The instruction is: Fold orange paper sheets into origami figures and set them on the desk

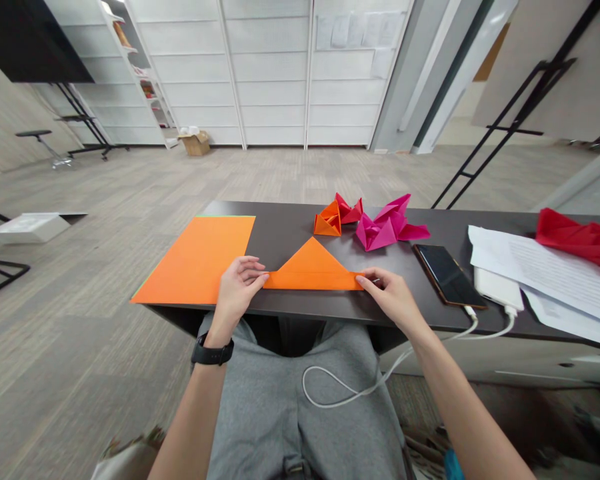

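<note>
An orange paper sheet lies on the dark table, folded into a wide triangle with its long edge toward me. My left hand pinches its left corner between the fingertips, and my right hand holds its right corner the same way. A flat orange sheet lies to the left of my left hand, with a green edge showing along its rim. Farther along the table stand a folded orange and red paper model and a crumpled-looking pink origami figure.
A black smartphone lies to the right, near a white power bank with white cables trailing over my lap. Printed papers and a red folded sheet lie beyond them. A cardboard box sits on the far floor.
</note>
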### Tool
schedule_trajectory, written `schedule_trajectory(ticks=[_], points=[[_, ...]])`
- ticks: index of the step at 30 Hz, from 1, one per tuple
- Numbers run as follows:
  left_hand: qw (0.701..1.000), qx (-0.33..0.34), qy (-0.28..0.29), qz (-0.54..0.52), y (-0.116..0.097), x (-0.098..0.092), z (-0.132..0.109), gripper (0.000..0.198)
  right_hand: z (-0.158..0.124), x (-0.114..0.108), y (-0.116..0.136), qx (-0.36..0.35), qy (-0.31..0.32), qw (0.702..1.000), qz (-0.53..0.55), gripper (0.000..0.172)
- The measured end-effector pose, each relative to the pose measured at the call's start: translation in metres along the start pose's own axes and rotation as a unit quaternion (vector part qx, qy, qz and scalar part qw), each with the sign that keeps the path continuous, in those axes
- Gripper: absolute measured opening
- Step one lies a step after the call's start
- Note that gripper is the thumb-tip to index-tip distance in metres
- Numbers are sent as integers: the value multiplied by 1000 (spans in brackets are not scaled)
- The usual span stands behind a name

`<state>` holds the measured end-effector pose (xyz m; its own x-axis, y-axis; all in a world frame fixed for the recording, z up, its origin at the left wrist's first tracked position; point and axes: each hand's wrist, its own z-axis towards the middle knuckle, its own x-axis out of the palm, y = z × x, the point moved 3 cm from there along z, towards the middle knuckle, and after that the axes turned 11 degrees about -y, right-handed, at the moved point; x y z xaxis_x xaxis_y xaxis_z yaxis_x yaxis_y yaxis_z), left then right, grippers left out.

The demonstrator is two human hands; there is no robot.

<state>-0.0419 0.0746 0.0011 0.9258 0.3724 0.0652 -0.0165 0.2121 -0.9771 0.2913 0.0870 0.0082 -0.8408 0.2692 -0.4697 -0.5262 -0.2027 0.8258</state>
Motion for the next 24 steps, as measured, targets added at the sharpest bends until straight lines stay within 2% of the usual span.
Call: schedule_trajectory(ticks=[17,24], points=[[1000,-5,-14,-23,7,-2,2,45,0,-1,3,6,-6,1000,0,46],[1000,1,-8,-21,11,-3,3,44,1,-2,5,-2,-10,1000,-2,40]])
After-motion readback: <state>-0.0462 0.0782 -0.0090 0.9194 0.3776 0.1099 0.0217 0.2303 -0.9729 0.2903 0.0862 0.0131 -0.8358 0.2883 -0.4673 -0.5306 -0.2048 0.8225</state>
